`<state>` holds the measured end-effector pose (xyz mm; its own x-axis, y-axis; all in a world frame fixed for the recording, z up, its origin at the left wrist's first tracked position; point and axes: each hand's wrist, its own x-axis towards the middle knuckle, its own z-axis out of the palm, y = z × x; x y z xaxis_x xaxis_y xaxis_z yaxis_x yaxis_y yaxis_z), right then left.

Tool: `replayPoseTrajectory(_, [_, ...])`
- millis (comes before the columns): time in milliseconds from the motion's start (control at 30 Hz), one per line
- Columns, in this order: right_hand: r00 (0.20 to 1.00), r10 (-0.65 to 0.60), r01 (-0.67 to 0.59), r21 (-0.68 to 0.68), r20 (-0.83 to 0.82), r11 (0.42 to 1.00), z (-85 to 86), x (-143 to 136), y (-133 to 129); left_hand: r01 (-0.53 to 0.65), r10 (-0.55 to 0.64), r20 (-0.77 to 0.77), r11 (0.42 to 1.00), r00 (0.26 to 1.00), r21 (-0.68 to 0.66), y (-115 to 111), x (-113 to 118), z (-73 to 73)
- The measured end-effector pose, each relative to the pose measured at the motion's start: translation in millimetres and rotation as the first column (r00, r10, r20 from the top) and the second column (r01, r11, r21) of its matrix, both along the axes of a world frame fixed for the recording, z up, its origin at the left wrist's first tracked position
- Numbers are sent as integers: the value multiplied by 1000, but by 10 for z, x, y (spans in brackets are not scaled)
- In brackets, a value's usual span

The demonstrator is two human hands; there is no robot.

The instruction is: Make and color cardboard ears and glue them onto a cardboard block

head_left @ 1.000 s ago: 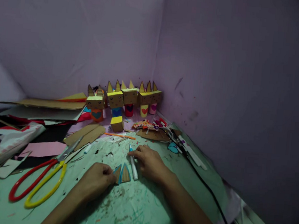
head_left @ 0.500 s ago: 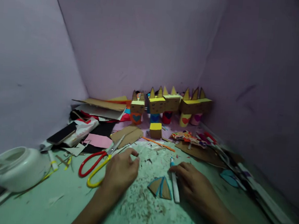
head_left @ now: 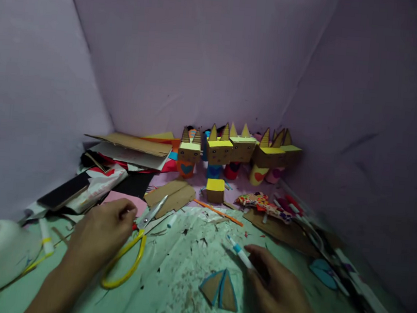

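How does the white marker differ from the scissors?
The marker is white with a blue band; the scissors show silver blades and a yellow handle. The right hand holds the marker; the scissors lie on the table, partly hidden. Both point away from the person.

- Passable: mid green tabletop (head_left: 181,256), btwn L hand (head_left: 105,230) & R hand (head_left: 274,279)
- Blocking L: red-and-yellow-handled metal scissors (head_left: 146,220)
- Blocking far ctr: yellow-topped brown cardboard cube (head_left: 215,191)
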<state>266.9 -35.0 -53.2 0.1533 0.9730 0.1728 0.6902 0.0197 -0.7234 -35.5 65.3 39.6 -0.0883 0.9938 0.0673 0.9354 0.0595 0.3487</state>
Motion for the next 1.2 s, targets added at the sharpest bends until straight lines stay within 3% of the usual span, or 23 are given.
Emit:
replayPoseTrajectory(133, [956, -217, 253, 181, -195, 950, 133, 8, -68, 209, -215, -64, 974, 974, -89, 94, 335, -22])
replayPoseTrajectory(233, [841, -354, 429, 105, -409, 897, 182, 19, -126, 344, -370, -101, 915, 923, -209, 175, 503, -118])
replayPoseTrajectory(300, [767, -357, 447, 45, -533, 893, 156, 36, -142, 368, -417, -138, 886, 898, -281, 220, 572, -220])
replayPoseTrajectory(400, [759, -284, 369, 29, -585, 929, 104, 40, -123, 310, -373, -207, 908, 904, -282, 261, 643, -355])
replayPoseTrajectory(500, [852, -155, 220, 73, -500, 973, 126, -18, -77, 284, -349, -268, 925, 898, -252, 249, 691, -386])
replayPoseTrajectory(567, [919, -53, 110, 124, -391, 986, 171, -80, -49, 322, -373, -231, 918, 899, -231, 190, 715, -353])
replayPoseTrajectory(633, [960, 56, 1, 202, -274, 979, 206, -134, -30, 439, -463, -72, 873, 884, -213, 85, 737, -312])
replayPoseTrajectory(700, [968, 164, -104, 290, -190, 951, 216, -166, -24, 599, -581, 146, 779, 801, -186, -45, 762, -292])
replayPoseTrajectory(767, [959, 246, -187, 333, -142, 924, 202, -176, -29, 692, -650, 261, 711, 714, -122, -161, 788, -300])
replayPoseTrajectory(900, [959, 271, -231, 327, -80, 916, 152, -165, -52, 759, -721, 284, 650, 633, -42, -253, 822, -349])
replayPoseTrajectory(1200, [970, 240, -238, 360, 39, 902, 141, -143, -69, 786, -766, 268, 616, 584, 49, -225, 770, -392])
